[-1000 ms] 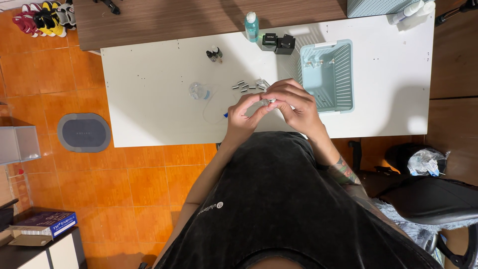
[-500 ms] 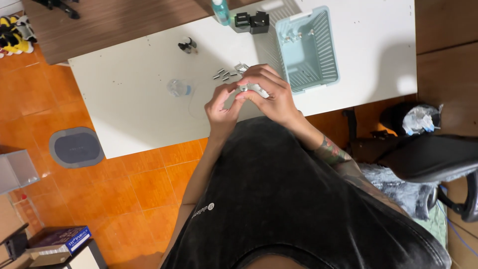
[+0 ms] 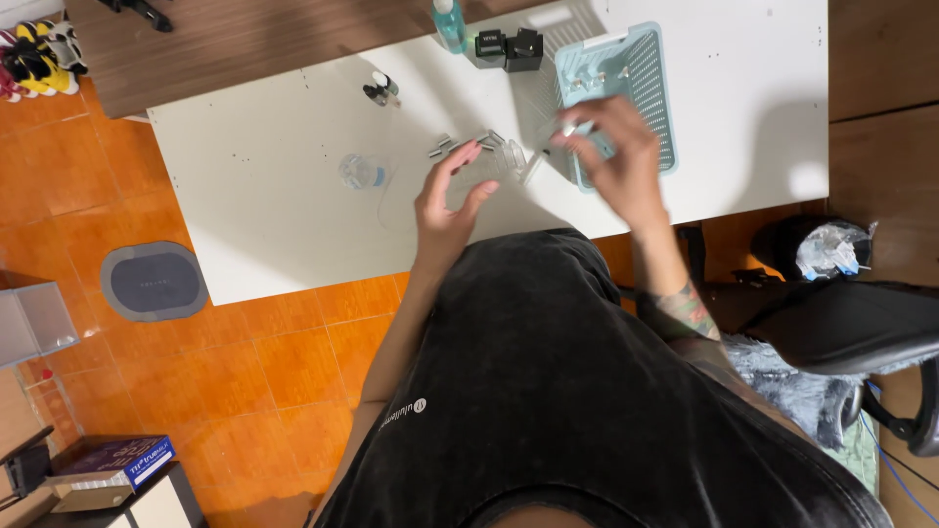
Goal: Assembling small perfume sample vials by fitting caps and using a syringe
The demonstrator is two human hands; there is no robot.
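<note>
Overhead view of a person's two hands working over a white table (image 3: 274, 215) on an orange tiled floor.

From the left: a small clear crumpled bag (image 3: 360, 171) lies on the table, then the left hand (image 3: 445, 200), fingers spread loosely and holding nothing, just below a cluster of small metal cylinders (image 3: 469, 145). The right hand (image 3: 616, 156) pinches one small silvery piece (image 3: 568, 127) at its fingertips over the near edge of a pale blue basket (image 3: 650, 73). Two black blocks (image 3: 509, 46) and a teal bottle (image 3: 450, 22) stand behind.

Orange tile floor (image 3: 284, 362), white table (image 3: 274, 196)
</note>
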